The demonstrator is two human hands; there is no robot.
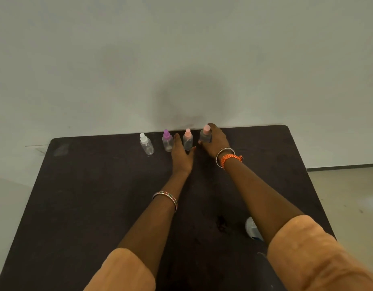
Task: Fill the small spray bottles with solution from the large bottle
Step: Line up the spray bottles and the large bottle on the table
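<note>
Along the far edge of the dark table [97, 206], close against the pale wall [181, 49], we see four small spray bottles in a row: a white-capped one [146, 146], a purple-capped one [167, 140], a pink-capped one [188, 139] and a second pink-capped one [206, 134]. Bare tabletop spreads wide in front of the row. Both our arms reach forward. Our left hand [182, 153] lies flat, fingers straight, between the purple and first pink bottles, thumb touching the latter. Our right hand [216, 141] curls round the rightmost bottle. A white-and-blue object [252, 228], possibly the large bottle, peeks from under our right forearm.
</note>
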